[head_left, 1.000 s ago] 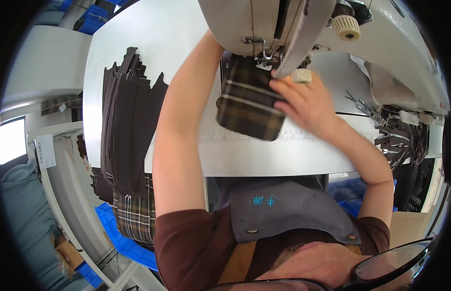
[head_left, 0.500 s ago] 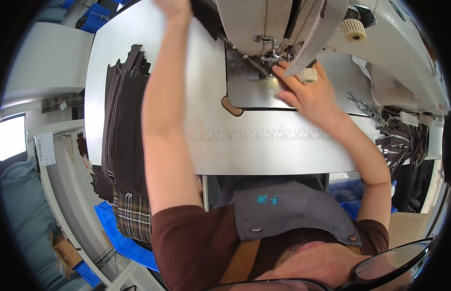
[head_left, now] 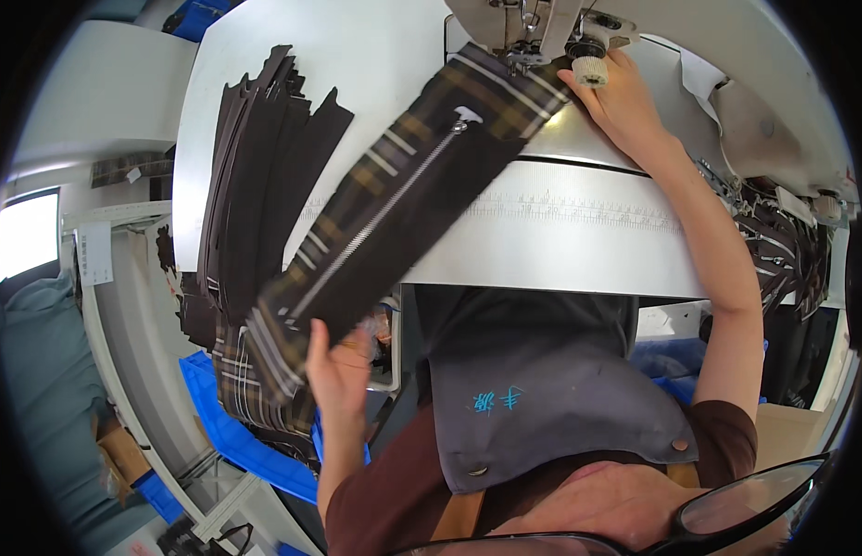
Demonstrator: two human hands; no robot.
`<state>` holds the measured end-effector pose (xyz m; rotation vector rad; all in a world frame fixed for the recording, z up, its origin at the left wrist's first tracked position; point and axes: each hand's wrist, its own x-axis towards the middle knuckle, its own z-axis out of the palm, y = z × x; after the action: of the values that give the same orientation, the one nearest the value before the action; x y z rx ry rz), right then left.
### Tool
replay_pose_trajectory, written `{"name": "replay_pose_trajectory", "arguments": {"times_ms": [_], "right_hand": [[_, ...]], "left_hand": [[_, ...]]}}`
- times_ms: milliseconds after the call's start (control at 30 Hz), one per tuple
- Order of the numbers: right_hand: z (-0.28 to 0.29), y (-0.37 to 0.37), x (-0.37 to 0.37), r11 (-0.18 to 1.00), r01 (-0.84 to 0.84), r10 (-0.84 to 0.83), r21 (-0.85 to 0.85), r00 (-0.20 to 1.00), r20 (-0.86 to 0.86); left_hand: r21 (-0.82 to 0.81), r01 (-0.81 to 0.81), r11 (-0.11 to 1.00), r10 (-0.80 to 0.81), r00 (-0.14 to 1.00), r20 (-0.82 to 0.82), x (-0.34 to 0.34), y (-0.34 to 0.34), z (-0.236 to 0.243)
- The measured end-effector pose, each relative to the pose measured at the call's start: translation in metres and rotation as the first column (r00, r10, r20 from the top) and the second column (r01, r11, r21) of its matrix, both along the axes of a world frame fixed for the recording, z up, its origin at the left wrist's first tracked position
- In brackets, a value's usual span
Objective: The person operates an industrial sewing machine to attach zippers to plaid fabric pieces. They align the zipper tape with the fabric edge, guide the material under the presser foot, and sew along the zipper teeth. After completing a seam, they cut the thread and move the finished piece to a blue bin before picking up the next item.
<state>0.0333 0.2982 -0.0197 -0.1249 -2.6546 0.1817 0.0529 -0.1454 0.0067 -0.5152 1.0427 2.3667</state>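
A long strip of dark fabric with plaid edging and a silver zipper (head_left: 394,218) slants from the sewing machine's presser foot (head_left: 519,65) down to the lower left. My left hand (head_left: 341,371) is closed on its lower end, thumb on top, slightly blurred. My right hand (head_left: 630,111) is at the strip's far right corner, beside the machine's pale knob (head_left: 591,71). Its thumb meets the fabric there; the other fingers are partly hidden behind the knob. The white zipper pull (head_left: 466,116) lies toward the machine end.
Dark fabric strips (head_left: 255,185) are stacked on the left of the white table (head_left: 560,236), with plaid pieces (head_left: 241,371) hanging over a blue bin (head_left: 218,417). More zippered pieces (head_left: 783,241) hang at the right. The sewing machine (head_left: 764,56) fills the upper right.
My left hand has come from the far side down to the near left, and the zippered strip now stretches across the table. My right hand has shifted slightly away from me. The stack's top strip has fanned out.
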Motion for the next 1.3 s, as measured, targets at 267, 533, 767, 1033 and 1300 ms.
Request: {"name": "replay_pose_trajectory", "arguments": {"times_ms": [267, 533, 767, 1033, 1300], "right_hand": [[-0.003, -0.024, 0.026, 0.988, -0.139, 0.142, 0.074, 0.989, -0.04], [0.003, -0.008, 0.001, 0.982, -0.177, 0.176, -0.057, 0.984, -0.03], [0.013, -0.027, 0.033, 0.949, -0.306, 0.283, -0.075, 0.932, -0.226], [0.043, -0.065, 0.011, 0.723, -0.638, 0.57, 0.264, 0.768, 0.292], [0.028, -0.062, 0.021, 0.816, -0.56, 0.55, 0.141, 0.828, 0.106]], "left_hand": [[-0.91, 0.402, 0.105, -0.992, -0.02, -0.123, -0.03, 0.034, 0.056], [-0.83, -0.476, 0.291, -0.828, -0.56, 0.031, -0.04, 0.126, -0.005], [-0.794, -0.374, 0.48, -0.859, -0.383, -0.339, -0.021, 0.152, -0.006], [-0.758, -0.49, 0.43, -0.896, -0.337, -0.29, -0.062, 0.153, -0.006], [-0.801, -0.309, 0.513, -0.835, -0.398, -0.381, -0.112, 0.178, -0.002]]}}
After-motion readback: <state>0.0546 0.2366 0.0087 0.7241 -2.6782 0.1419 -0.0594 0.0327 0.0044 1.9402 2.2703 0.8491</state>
